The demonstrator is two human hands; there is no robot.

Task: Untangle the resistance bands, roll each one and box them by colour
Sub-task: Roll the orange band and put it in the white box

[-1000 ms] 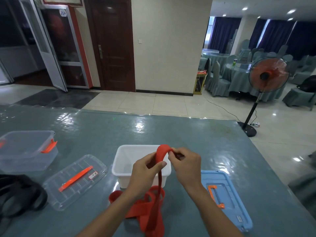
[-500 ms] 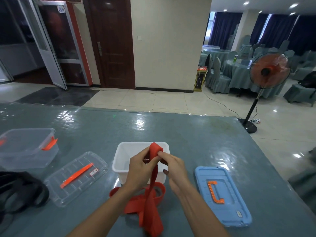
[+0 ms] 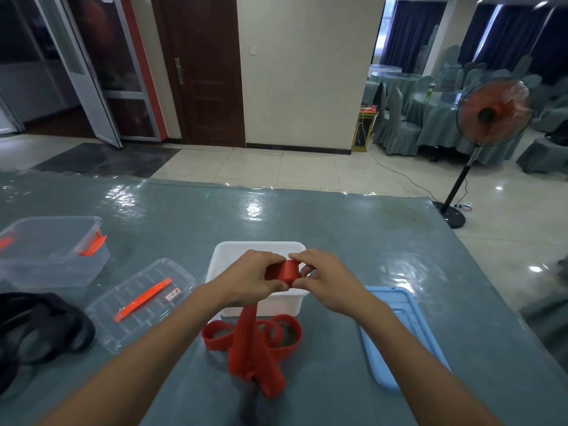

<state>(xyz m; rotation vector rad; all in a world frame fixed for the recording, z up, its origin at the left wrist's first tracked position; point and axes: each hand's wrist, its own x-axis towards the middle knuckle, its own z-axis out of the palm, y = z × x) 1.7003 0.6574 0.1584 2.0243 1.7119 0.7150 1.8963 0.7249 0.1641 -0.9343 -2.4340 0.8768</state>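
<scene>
1. Red band (image 3: 250,342): one end wound into a short roll (image 3: 282,270), held up over the white box (image 3: 233,245). The rest hangs down to loose loops on the bench (image 3: 368,256), just in front of that box.
2. Far L: black bands (image 3: 40,330) in a heap at the bench edge.
3. Behind them: clear box (image 3: 46,256) w/ orange clips, open.
4. Next R: clear lid (image 3: 123,327), flat, orange handle (image 3: 143,299) on top.
5. Centre: L hand (image 3: 249,281), fingers and thumb curled round the L side of the roll.
6. R hand (image 3: 330,282): fingers bent, tips pinching the roll's R side.
7. R of white box: blue lid (image 3: 405,330), flat on the bench, partly under the R forearm.
8. Far R, on the floor beyond the bench: standing fan (image 3: 493,112) w/ orange blades.
</scene>
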